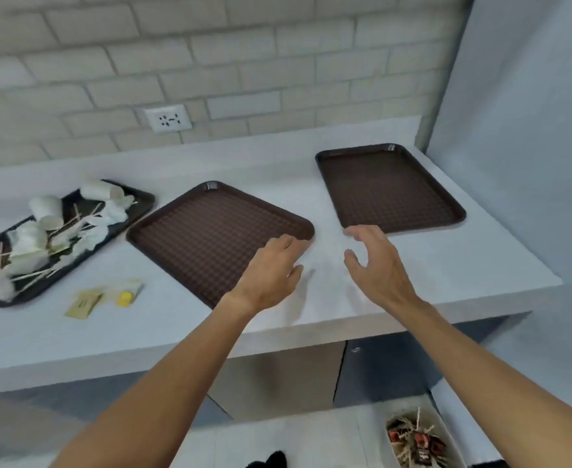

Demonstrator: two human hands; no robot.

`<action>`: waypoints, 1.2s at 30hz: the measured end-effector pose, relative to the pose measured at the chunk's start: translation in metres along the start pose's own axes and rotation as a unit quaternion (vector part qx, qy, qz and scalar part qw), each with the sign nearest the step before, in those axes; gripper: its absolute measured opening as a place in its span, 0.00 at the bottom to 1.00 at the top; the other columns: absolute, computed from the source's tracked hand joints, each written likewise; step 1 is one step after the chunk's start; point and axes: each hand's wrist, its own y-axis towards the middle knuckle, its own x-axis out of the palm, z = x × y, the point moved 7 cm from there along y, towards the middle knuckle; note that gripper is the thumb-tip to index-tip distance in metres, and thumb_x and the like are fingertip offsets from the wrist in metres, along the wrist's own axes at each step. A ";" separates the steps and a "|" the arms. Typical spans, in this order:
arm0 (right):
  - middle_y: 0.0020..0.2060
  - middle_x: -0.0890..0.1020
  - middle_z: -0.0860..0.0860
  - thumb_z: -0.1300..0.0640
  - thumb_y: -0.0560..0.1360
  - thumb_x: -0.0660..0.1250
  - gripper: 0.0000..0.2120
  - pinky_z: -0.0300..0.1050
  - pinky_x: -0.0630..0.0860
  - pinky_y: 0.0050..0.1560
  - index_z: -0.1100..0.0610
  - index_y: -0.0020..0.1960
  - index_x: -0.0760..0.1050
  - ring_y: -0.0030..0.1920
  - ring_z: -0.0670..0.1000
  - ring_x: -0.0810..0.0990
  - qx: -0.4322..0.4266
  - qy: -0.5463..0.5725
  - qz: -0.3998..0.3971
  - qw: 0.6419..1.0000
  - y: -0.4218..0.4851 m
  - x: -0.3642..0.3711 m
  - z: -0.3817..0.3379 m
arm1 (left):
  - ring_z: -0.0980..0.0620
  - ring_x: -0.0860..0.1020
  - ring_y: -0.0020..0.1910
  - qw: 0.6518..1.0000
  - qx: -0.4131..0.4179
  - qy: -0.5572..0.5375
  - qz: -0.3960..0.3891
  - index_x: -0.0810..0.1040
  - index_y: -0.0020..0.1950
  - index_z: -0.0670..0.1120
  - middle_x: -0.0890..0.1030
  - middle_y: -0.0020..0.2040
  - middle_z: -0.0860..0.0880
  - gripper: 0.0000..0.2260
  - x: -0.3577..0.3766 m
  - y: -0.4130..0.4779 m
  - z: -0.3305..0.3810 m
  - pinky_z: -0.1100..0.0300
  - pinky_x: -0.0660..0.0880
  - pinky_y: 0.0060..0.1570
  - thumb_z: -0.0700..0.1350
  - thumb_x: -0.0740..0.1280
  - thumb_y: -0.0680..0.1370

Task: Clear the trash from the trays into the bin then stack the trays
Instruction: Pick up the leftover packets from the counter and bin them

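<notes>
Brown plastic: we log the middle tray (210, 231) and right tray (389, 187) bare on the counter (463, 265). At left the black tray (24, 300) holds trash (38, 241); bin (444, 422) below. Our left hand (271, 268) and right hand (375, 265) are loose, grasping nothing. Stacking pending.

You face a brick wall (277, 62) with a white socket (168, 119) in it. Beneath your grey counter (480, 258) are cabinet doors (277, 376).

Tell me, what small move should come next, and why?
Probably the left hand should grip the near right corner of the middle brown tray, where it rests or hovers, to stack it on the right-hand brown tray. Both look empty; the right hand is open between them.
</notes>
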 end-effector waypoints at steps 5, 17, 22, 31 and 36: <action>0.61 0.75 0.45 0.60 0.78 0.66 0.14 0.40 0.73 0.63 0.52 0.63 0.75 0.60 0.43 0.74 -0.083 0.043 -0.144 0.985 0.030 0.089 -0.085 | 0.51 0.70 0.65 0.991 -0.125 -0.004 0.054 0.71 0.72 0.52 0.72 0.69 0.52 0.19 -0.045 -0.059 -0.109 0.52 0.72 0.66 0.49 0.65 0.80; 0.57 0.74 0.42 0.52 0.79 0.65 0.14 0.46 0.78 0.57 0.48 0.64 0.74 0.54 0.40 0.76 -0.134 0.051 -0.394 0.908 0.061 0.314 -0.211 | 0.44 0.71 0.63 0.923 -0.381 -0.011 0.050 0.75 0.67 0.51 0.74 0.63 0.48 0.21 -0.096 -0.192 -0.349 0.50 0.71 0.62 0.47 0.72 0.75; 0.58 0.74 0.45 0.44 0.74 0.69 0.19 0.49 0.76 0.56 0.47 0.63 0.72 0.52 0.46 0.76 -0.124 -0.004 -0.444 0.888 0.062 0.371 -0.235 | 0.51 0.68 0.56 0.914 -0.399 -0.068 -0.035 0.73 0.67 0.52 0.68 0.56 0.49 0.25 -0.091 -0.206 -0.392 0.57 0.69 0.60 0.51 0.75 0.72; 0.48 0.76 0.48 0.48 0.72 0.70 0.17 0.48 0.74 0.47 0.49 0.58 0.71 0.48 0.48 0.74 -0.114 -0.022 -0.455 0.883 0.055 0.395 -0.233 | 0.51 0.74 0.44 0.917 -0.372 -0.123 -0.075 0.77 0.46 0.50 0.73 0.50 0.48 0.08 -0.084 -0.192 -0.407 0.67 0.68 0.36 0.44 0.75 0.72; 0.46 0.77 0.47 0.49 0.71 0.74 0.19 0.32 0.71 0.40 0.50 0.60 0.77 0.40 0.41 0.74 -0.016 0.108 -0.449 0.887 0.063 0.379 -0.225 | 0.53 0.77 0.36 0.906 -0.370 -0.199 -0.051 0.78 0.48 0.52 0.79 0.45 0.49 0.10 -0.099 -0.178 -0.397 0.64 0.73 0.33 0.44 0.76 0.72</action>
